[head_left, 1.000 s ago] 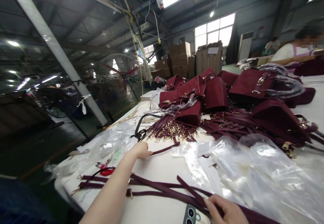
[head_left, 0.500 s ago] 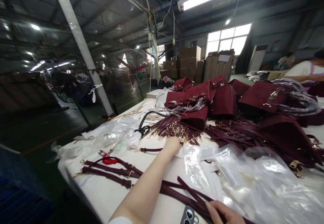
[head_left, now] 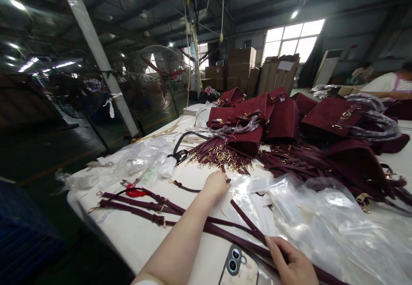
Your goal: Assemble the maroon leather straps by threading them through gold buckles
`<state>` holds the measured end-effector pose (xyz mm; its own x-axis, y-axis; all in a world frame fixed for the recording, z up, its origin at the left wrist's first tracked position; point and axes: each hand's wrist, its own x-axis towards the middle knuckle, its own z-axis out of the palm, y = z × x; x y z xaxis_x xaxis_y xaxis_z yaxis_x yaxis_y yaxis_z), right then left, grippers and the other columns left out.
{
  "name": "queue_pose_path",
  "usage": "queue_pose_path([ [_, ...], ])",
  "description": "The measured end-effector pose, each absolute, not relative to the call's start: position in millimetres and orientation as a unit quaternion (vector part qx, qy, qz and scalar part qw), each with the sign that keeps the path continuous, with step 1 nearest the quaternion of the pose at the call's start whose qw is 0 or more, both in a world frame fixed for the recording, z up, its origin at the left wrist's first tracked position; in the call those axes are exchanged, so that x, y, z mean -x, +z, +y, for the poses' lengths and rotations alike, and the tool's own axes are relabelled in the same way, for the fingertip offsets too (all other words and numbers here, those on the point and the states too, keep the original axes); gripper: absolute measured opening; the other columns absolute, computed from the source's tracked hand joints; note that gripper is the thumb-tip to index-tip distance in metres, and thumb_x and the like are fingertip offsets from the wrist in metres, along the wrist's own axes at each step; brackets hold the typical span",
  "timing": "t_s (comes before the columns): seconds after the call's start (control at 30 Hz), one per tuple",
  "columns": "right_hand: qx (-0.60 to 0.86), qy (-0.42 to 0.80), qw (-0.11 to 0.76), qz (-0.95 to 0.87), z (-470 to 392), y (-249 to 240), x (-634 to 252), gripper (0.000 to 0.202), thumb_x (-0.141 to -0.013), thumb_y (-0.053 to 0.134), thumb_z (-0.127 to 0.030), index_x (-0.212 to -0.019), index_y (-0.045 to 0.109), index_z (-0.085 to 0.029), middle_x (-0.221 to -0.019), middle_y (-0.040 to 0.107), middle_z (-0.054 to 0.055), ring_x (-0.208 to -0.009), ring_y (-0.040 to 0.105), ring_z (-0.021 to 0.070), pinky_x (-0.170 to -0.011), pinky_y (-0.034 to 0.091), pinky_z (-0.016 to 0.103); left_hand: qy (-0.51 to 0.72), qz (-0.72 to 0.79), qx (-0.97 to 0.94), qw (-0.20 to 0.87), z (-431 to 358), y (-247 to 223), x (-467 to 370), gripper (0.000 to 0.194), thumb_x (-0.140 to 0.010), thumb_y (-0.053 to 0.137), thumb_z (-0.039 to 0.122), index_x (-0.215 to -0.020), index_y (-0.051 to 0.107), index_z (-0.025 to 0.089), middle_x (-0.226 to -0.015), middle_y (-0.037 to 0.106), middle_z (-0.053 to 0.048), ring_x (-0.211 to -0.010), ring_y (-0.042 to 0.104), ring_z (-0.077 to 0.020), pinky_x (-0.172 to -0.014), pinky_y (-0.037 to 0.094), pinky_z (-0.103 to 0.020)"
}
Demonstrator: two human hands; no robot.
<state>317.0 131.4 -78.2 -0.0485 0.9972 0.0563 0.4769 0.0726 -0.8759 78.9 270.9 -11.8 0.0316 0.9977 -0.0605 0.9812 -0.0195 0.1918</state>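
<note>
Before bags (head_left: 283, 122) (contents hidden), right hand (head_left: 293, 260) pinches strap (head_left: 247, 219).

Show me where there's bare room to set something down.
Bare tabletop shows at the picture's lower left, between the buckled straps, the table's edge and the left forearm; a smaller patch lies between that forearm and the phone. It is crowded beyond the left hand, with gold clasps and maroon bags, and rightward under clear plastic.
</note>
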Motion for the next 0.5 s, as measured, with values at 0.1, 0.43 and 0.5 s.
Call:
queue_pose_path([
  [0.1, 0.581, 0.356, 0.361, -0.637, 132.7, -76.6, -320.7, 0.046, -0.084, 0.054, -0.062, -0.079, 0.074, -0.021, -0.078, 0.073, 0.002, -0.081, 0.068, 0.0235, -0.071, 0.051, 0.021, 0.056, 0.691, -0.714, 0.101, 272.5, -15.7, -83.0, 0.026, -0.094, 0.059, 0.036, -0.107, 0.064, 0.014, -0.111, 0.065, -0.008, -0.103, 0.063, -0.0212, -0.093, 0.050, -0.044],
  [0.43, 0.597, 0.453, 0.498, -0.436, 128.6, -67.5, -340.6, 0.044, -0.070, 0.073, -0.061, -0.079, 0.071, -0.018, -0.056, 0.056, -0.001, -0.052, 0.050, 0.0140, -0.048, 0.045, 0.022, 0.231, 0.650, -0.687, 0.230, 234.9, 44.9, -98.9, 0.015, -0.084, 0.045, 0.014, -0.097, 0.053, 0.014, -0.105, 0.061, -0.017, -0.103, 0.055, -0.0320, -0.089, 0.040, -0.043],
  [0.5, 0.580, 0.495, 0.554, -0.335, 128.0, -63.5, -345.8, 0.047, -0.058, 0.083, -0.059, -0.077, 0.071, -0.018, -0.062, 0.062, 0.001, -0.058, 0.057, 0.0154, -0.053, 0.052, 0.023, 0.273, 0.602, -0.682, 0.313, 227.2, 53.0, -104.9, 0.006, -0.082, 0.043, 0.018, -0.084, 0.050, 0.018, -0.088, 0.058, -0.010, -0.089, 0.054, -0.0256, -0.078, 0.042, -0.036],
])
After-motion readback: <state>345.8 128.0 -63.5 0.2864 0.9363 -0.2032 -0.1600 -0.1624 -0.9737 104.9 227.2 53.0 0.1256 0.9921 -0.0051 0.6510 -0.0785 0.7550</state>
